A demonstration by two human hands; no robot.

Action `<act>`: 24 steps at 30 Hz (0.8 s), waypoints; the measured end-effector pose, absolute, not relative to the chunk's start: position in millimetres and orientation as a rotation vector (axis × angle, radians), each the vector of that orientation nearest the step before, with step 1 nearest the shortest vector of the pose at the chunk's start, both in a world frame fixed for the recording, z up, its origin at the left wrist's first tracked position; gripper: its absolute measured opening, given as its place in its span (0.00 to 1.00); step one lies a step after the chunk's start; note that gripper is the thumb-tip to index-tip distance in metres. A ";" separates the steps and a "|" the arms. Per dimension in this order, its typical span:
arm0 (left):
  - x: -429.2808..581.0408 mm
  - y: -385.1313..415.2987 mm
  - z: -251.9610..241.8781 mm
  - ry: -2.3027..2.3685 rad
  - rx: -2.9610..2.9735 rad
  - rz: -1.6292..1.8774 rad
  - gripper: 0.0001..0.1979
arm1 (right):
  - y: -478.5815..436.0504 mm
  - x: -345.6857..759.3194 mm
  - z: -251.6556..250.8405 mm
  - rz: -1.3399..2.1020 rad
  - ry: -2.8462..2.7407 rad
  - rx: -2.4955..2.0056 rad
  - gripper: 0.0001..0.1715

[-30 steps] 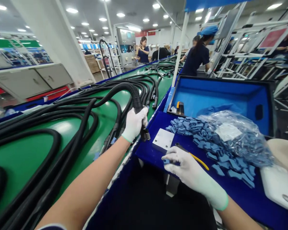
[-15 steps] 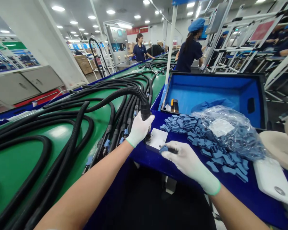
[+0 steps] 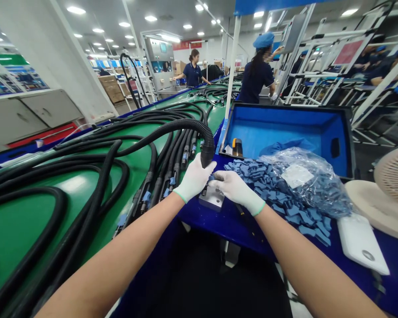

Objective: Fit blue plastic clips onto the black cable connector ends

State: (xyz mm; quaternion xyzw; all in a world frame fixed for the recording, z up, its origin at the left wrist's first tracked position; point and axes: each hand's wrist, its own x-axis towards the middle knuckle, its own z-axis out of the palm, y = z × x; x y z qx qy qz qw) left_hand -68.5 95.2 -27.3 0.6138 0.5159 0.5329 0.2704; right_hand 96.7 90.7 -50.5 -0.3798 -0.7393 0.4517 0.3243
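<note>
My left hand, in a white glove, is closed around the end of a black corrugated hose. The hose arches away to the left, and a spring shows at its lower end, by a metal block. My right hand, also gloved, pinches a small blue plastic clip against the hose end, just right of my left hand. The fingers hide most of the clip. Close by on the right lies a pile of similar blue clips, partly under a clear plastic bag.
Several black hoses with blue clips lie over the green conveyor. A blue bin stands behind the pile. At right are a white box-shaped device and a beige fan. Two co-workers stand further back.
My right hand has moved left and slightly up, bringing the blue clip from over the metal block to the hose end. My left hand keeps its hold on the hose.
</note>
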 end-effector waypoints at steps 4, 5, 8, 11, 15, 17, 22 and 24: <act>-72.6 99.9 -29.1 1.325 1.688 1.391 0.09 | 92.8 92.8 -54.1 1.236 -1.912 -0.986 0.14; -73.4 101.5 -29.6 1.306 1.689 1.381 0.09 | 94.3 90.6 -55.1 1.236 -1.912 -0.997 0.16; -73.5 104.4 -30.3 1.264 1.677 1.361 0.09 | 99.9 85.1 -57.2 1.233 -1.925 -1.029 0.20; -76.1 103.4 -28.5 1.248 1.663 1.340 0.11 | 102.5 83.5 -56.4 1.203 -1.952 -1.065 0.21; -113.6 98.3 -29.4 1.397 1.600 1.328 0.18 | 98.3 85.2 -51.9 1.169 -2.004 -1.066 0.21; -153.1 90.1 -34.5 1.555 1.546 1.296 0.21 | 95.2 86.7 -49.9 1.166 -2.022 -1.065 0.20; -269.8 26.7 -46.9 1.979 1.460 0.974 0.23 | 93.5 88.9 -49.8 1.117 -2.099 -1.108 0.16; -307.6 -15.5 -46.4 2.122 1.449 0.828 0.23 | 94.8 89.8 -52.2 1.075 -2.139 -1.124 0.15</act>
